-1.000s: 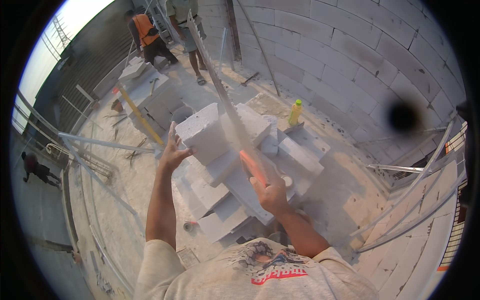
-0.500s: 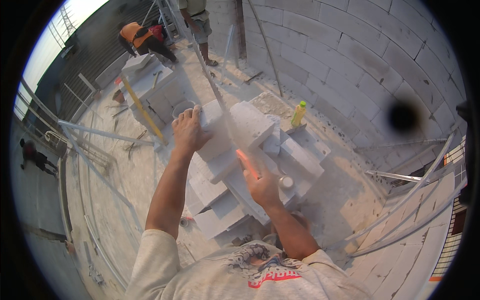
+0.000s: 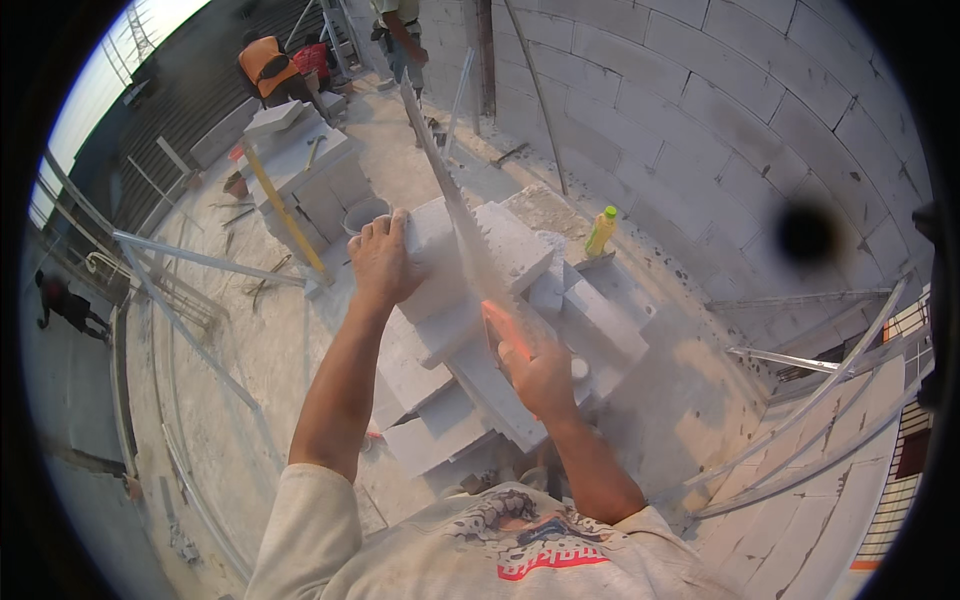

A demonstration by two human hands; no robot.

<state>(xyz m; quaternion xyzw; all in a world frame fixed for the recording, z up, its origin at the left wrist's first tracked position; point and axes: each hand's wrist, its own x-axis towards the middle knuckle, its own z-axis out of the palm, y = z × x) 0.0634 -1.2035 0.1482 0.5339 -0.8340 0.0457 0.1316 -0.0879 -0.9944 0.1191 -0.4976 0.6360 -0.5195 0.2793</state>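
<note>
My right hand (image 3: 545,382) is closed around the orange handle of a long handsaw (image 3: 447,190). Its toothed blade points up and away from me, and its middle is blurred. The blade lies across pale white building blocks, between one block (image 3: 432,245) on its left and another block (image 3: 518,243) on its right; how deep it sits cannot be made out. Over the left block's far left edge, my left hand (image 3: 382,262) grips with bent fingers, the thumb against its top. More blocks and slabs (image 3: 428,435) are stacked loosely underneath.
A yellow-green bottle (image 3: 601,232) stands right of the stack. Farther off are another block pile (image 3: 325,165) with a hammer on top, a yellow straightedge (image 3: 285,215) and a bucket (image 3: 366,212). Metal poles (image 3: 205,258) stand left; a block wall (image 3: 640,110) rises right. Other people are behind.
The saw has been drawn back toward me and slightly right, its tip now lower in view. My left hand stays on the block. People in the background have shifted.
</note>
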